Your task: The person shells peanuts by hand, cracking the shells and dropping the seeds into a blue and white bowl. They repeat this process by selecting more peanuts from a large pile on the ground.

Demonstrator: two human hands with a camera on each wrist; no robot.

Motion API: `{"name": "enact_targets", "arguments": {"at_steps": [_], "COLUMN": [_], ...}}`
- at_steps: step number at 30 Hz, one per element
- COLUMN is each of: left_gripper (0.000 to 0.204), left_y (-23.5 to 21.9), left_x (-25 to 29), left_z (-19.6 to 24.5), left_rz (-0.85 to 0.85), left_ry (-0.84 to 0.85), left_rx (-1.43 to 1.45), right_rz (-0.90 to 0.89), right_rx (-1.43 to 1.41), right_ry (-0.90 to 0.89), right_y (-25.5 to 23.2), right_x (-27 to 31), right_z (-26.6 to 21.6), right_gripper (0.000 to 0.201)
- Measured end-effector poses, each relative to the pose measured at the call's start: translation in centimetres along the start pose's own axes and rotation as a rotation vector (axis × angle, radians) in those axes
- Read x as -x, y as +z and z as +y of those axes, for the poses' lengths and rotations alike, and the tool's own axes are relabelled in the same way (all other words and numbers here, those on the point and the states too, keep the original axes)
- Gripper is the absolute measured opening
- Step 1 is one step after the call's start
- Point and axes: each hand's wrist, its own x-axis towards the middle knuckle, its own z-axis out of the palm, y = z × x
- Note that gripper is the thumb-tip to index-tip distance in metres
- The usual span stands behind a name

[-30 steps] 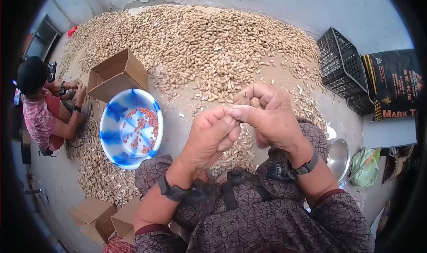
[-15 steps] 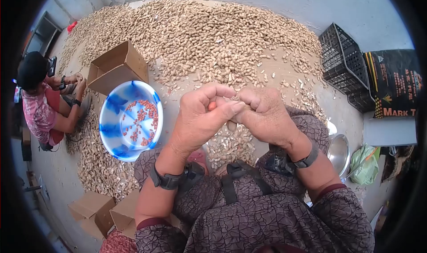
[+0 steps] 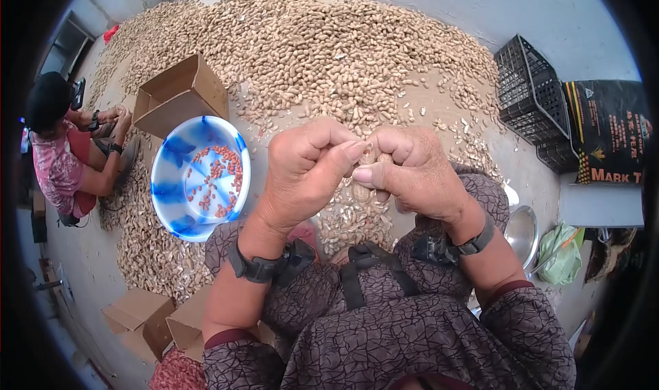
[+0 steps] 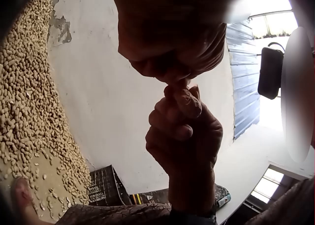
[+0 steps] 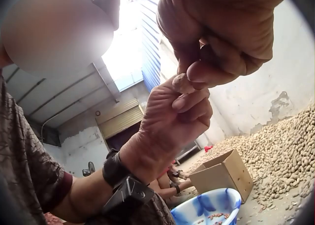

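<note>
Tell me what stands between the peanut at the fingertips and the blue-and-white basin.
Only the left hand, on the basin side of the peanut; past it, nothing visible blocks the way, and the basin is uncovered.

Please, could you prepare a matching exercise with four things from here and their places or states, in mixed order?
1. blue-and-white round basin
2. black plastic lattice crate
3. shiny round metal bowl
4. tan peanut pod

A. beside the green plastic bag
B. in the right hand
C. holding small red kernels
D. next to the black printed sack

Pairs: 1-C; 2-D; 3-A; 4-B
</note>
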Motion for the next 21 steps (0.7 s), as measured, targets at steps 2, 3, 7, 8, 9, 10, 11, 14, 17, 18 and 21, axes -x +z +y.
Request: {"name": "enact_targets", "arguments": {"at_steps": [2, 3, 7, 8, 9, 10, 11, 14, 17, 18, 21], "left_gripper": [0.010, 0.010, 0.010, 0.010, 0.011, 0.013, 0.013, 0.019, 0.024, 0.026, 0.025], "left_y": [0.1, 0.3, -1.0, -1.0, -0.9, -0.9, -1.0, -1.4, -1.6, -1.4, -0.7], "left_x": [0.2, 0.3, 0.9, 1.0, 1.1, 1.2, 1.3, 1.6, 1.4, 1.4, 1.0], "left_z": [0.2, 0.3, 0.4, 0.3, 0.1, 0.0, -0.1, 0.2, 0.7, 0.6, 0.6], "left_rz": [0.000, 0.037, 0.048, 0.049, 0.004, -0.041, -0.040, -0.230, -0.210, -0.160, -0.088], "left_ry": [-0.103, -0.162, -0.382, -0.381, -0.406, -0.429, -0.428, -0.522, -0.632, -0.582, -0.495], "left_rx": [0.111, 0.282, 0.572, 0.566, 0.441, 0.315, 0.313, 0.017, 0.193, 0.256, 0.361], "right_rz": [-0.067, -0.067, -0.065, -0.047, -0.047, -0.063, -0.078, -0.077, -0.042, -0.044, -0.066], "right_rx": [-0.120, -0.116, -0.470, -0.561, -0.563, -0.465, -0.366, -0.332, -0.373, -0.374, -0.386], "right_ry": [0.071, 0.066, 0.063, 0.109, 0.107, 0.090, 0.074, 0.039, 0.034, 0.037, 0.086], "right_y": [-0.3, -0.3, -0.7, -0.8, -0.9, -1.0, -1.1, -1.3, -1.5, -1.4, -1.2], "right_x": [0.2, 0.3, 0.8, 0.9, 1.0, 1.0, 1.0, 0.9, 1.1, 1.0, 0.8], "right_z": [-0.5, -0.5, -0.8, -1.1, -1.2, -1.4, -1.4, -0.6, -0.2, 0.0, 0.3], "right_gripper": [0.012, 0.012, 0.013, 0.016, 0.016, 0.016, 0.017, 0.017, 0.017, 0.017, 0.015]}}
